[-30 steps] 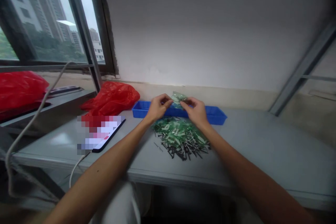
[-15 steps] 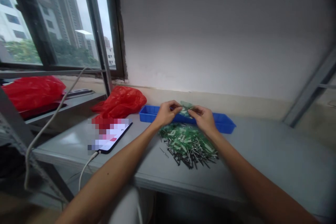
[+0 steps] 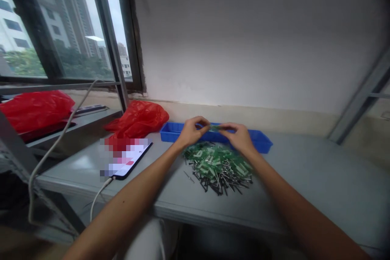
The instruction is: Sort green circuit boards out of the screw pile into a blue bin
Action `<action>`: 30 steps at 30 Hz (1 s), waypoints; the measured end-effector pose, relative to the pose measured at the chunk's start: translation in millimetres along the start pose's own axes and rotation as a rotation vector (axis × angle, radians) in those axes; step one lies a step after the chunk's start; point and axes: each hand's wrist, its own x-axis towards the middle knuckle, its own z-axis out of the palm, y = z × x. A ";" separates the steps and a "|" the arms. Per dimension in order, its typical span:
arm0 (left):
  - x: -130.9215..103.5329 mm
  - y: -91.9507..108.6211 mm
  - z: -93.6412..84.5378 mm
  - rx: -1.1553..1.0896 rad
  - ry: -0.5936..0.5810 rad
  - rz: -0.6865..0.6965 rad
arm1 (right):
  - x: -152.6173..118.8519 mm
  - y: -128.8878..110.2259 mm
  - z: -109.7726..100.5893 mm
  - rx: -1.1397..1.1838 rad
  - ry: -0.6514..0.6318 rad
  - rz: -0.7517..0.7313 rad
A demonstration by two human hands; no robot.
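Note:
Between my two hands is a small green plastic packet (image 3: 214, 128), held up over the blue tray. My left hand (image 3: 194, 131) pinches its left edge between thumb and fingers. On the other side, my right hand (image 3: 237, 135) grips the right edge in the same way. Below them on the table lies a heap of green clear packets (image 3: 213, 156) with pale labels. Many loose screw-like metal pieces (image 3: 222, 180), silver and dark, spill from the heap's near side. The packet looks thin from here, and its contents cannot be made out.
The long blue tray (image 3: 262, 140) stands behind the heap, near the wall. A crumpled red plastic bag (image 3: 141, 118) and a phone (image 3: 131, 162) with a white cable lie on the grey table (image 3: 307, 170) to the left. One slim metal piece (image 3: 189, 176) lies apart.
The packet has tipped from facing me to nearly flat, so less of it shows. Both hands keep their pinch on it, with the right fingers straighter. The view has shifted slightly.

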 end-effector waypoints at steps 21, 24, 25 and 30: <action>1.4 -15.9 -20.8 0.656 -0.060 0.113 | 64.6 -13.1 -53.2 -0.385 0.160 -0.009; 2.4 -18.8 -22.1 0.658 -0.078 0.101 | 41.2 -6.9 -39.4 -0.547 -0.014 0.042; 2.6 -19.8 -22.0 0.653 -0.094 0.111 | 32.5 -6.2 -35.1 -0.549 -0.038 0.008; 2.6 -23.2 -22.1 0.633 -0.190 0.167 | -1.6 -9.2 -13.8 -0.480 -0.323 -0.197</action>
